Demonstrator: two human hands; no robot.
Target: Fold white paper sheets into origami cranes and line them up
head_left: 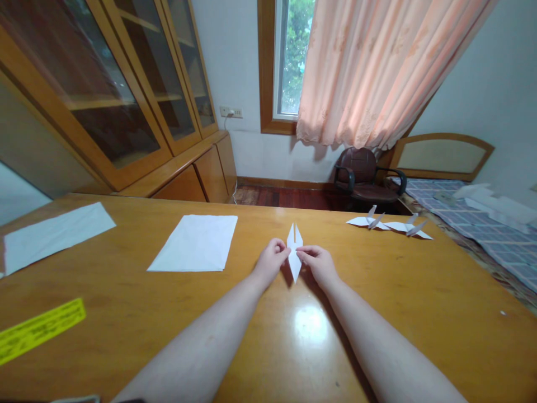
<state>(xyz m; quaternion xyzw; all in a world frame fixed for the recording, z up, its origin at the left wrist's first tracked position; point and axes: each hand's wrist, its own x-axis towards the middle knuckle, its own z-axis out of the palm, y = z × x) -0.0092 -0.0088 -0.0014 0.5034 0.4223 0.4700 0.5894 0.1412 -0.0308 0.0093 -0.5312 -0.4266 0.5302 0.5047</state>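
Observation:
A small white folded paper shape [294, 251], long and pointed at both ends with a split top, stands between my hands over the wooden table [126, 313]. My left hand [272, 261] pinches its left edge with closed fingers. My right hand [318, 262] pinches its right edge the same way. Both forearms reach in from the bottom of the view.
A stack of white paper sheets [195, 243] lies left of my hands, another white sheet [52, 235] at the far left. A yellow strip [39, 327] lies near the left front. Two folded paper cranes [390, 223] sit at the right back. Beyond are a chair [364, 176], a bed and cabinets.

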